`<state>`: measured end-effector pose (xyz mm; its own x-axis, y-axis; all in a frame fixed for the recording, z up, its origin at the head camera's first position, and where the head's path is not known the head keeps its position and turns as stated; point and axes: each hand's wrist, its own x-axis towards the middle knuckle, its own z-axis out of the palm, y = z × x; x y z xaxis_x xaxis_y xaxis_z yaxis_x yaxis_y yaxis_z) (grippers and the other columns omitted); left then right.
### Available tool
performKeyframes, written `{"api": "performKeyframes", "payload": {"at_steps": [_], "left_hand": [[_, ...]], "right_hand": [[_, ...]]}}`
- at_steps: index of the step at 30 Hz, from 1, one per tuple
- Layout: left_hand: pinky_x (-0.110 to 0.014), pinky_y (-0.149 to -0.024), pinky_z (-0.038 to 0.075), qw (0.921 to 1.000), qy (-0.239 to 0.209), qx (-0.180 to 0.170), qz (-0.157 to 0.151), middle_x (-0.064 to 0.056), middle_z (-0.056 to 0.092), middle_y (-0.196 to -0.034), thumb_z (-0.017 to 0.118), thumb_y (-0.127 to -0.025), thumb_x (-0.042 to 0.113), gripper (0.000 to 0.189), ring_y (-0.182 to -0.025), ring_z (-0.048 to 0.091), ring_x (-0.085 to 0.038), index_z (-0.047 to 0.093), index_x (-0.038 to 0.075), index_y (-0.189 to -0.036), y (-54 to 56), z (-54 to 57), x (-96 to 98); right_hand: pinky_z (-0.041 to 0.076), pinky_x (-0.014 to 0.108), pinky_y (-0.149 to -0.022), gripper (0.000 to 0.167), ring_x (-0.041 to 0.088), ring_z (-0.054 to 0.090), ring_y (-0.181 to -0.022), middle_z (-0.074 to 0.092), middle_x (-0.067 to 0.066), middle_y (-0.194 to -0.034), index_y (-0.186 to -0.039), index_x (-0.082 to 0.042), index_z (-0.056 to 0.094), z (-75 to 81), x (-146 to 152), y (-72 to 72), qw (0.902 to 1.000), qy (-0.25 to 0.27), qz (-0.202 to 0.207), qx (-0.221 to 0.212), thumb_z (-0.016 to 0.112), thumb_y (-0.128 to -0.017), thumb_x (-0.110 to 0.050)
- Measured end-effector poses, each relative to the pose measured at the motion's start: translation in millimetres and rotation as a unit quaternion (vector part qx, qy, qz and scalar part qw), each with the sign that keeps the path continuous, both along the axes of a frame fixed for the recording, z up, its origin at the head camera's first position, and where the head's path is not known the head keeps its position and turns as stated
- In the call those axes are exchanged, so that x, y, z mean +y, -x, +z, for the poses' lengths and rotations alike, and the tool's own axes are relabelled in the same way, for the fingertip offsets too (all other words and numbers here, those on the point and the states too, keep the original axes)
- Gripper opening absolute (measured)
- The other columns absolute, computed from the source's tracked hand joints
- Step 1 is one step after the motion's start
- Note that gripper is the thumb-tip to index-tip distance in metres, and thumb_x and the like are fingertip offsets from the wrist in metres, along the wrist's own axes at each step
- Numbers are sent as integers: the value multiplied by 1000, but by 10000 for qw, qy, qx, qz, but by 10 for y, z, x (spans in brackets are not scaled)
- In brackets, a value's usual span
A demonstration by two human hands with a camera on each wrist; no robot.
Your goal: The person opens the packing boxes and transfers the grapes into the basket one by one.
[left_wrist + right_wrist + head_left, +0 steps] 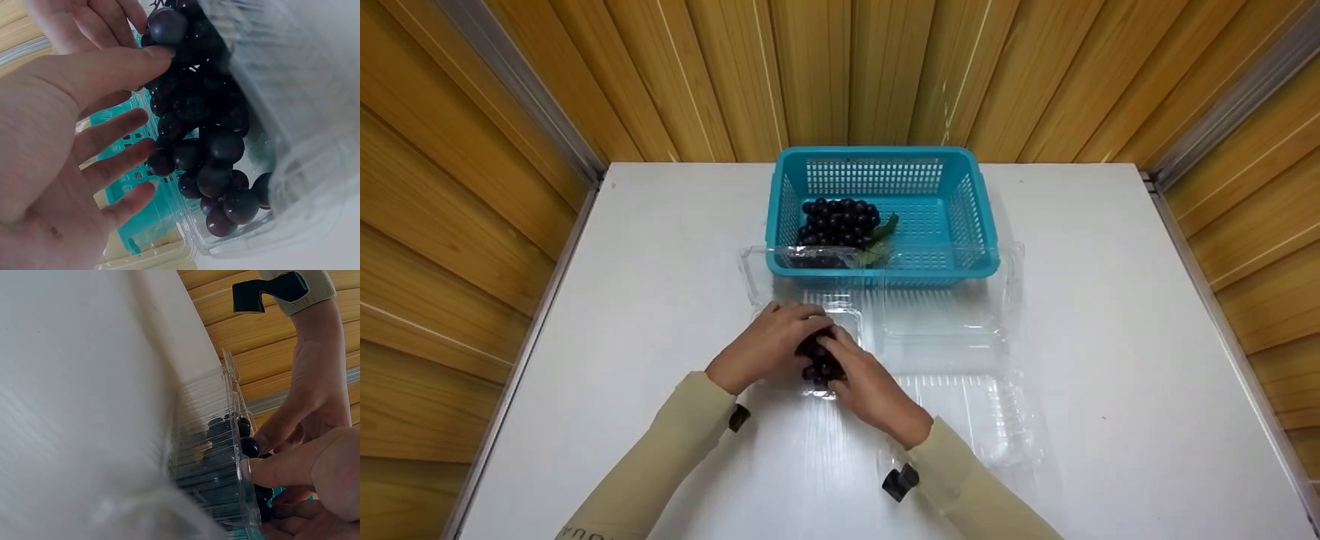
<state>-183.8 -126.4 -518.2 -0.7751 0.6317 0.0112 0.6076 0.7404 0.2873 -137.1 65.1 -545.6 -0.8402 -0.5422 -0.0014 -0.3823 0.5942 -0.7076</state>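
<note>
A bunch of dark grapes (823, 371) lies in a clear plastic clamshell box (208, 461) near the middle of the table. From the left, my left hand (772, 337) touches the bunch. Its thumb and fingers look fairly straight and spread against the grapes (214, 177) in the left wrist view. My right hand (877, 390) leans in from the other side, with fingers on top of the bunch. In the right wrist view, the right thumb (270, 471) lies on grapes at the box's rim. Both hands hide part of the bunch.
Behind the box stands a turquoise basket (877, 152) with another bunch of dark grapes (840, 221) and a green leaf (886, 227). A second clear clamshell (990, 412) lies open to the right, its raised lid overlapping the basket's front. Wood-panelled walls (885, 75) border the white table.
</note>
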Motion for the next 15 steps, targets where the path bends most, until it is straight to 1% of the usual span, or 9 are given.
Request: {"api": "performKeyframes", "payload": {"at_steps": [6,8,15], "left_hand": [[-50,-95,44,9998,48,-109,138,0,60,-133,80,-79,21,55,-124,54,-21,60,22,-131,-29,-15,7],[-52,-95,45,9997,56,-148,162,-1,59,-134,79,-80,19,56,-125,53,-22,59,22,-132,-38,-20,9],[-52,-93,49,9996,-30,-247,153,-3,59,-135,75,-83,13,57,-126,52,-24,55,20,-136,-71,-39,2]], "right_hand": [[42,41,-108,68,25,37,-141,26,6,-158,-149,-11,36,3,2,-22,10000,44,12,23,64,-88,1],[42,41,-108,68,25,37,-141,26,5,-158,-149,-11,36,6,1,-29,10000,73,22,11,64,-88,1],[43,41,-107,67,24,37,-141,25,4,-159,-148,-10,37,11,7,-51,10000,-4,22,-49,63,-88,1]]}}
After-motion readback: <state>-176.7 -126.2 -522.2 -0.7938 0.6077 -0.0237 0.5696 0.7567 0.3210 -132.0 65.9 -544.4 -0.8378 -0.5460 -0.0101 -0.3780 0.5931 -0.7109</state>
